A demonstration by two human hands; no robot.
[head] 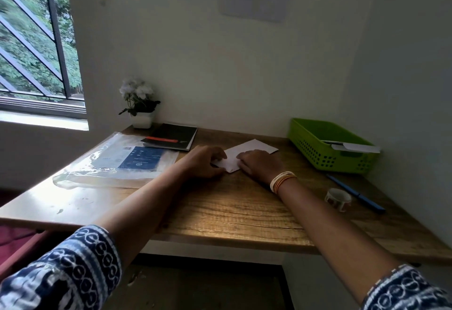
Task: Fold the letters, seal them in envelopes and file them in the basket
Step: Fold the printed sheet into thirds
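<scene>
Left of the basket, my left hand pinches the paper; my right hand presses it with flat fingers.

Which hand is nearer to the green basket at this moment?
The right hand. It rests on the white paper at the desk's middle, with the green basket off to its right. The left hand grips the paper's near left edge, farther from the basket.
</scene>
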